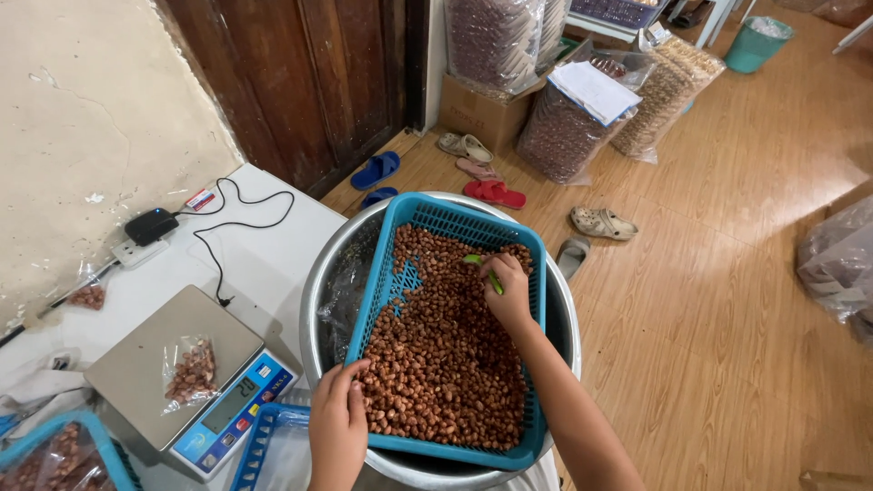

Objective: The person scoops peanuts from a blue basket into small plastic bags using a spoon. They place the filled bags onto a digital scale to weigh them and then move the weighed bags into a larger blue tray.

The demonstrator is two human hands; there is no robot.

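Blue plastic basket point(382, 282) of brown peanuts point(436, 364), resting tilted on a metal basin point(318, 282), long axis running away from the person. Left hand point(336, 423) clamps the near rim; right hand point(509, 286), farther in, closed around a green scoop point(475, 261).

— How many baskets? 
— Three blue ones: one full of peanuts point(443, 350) on the metal basin point(320, 273), one at the worktop's near left corner point(55, 450), one beside the scale point(259, 436).
— Scales? 
— One point(186, 373), with one small bag of nuts point(189, 368) on it.
— Footwear on the floor? 
— Seven loose sandals and clogs point(494, 193).
— Hands? 
— Two.
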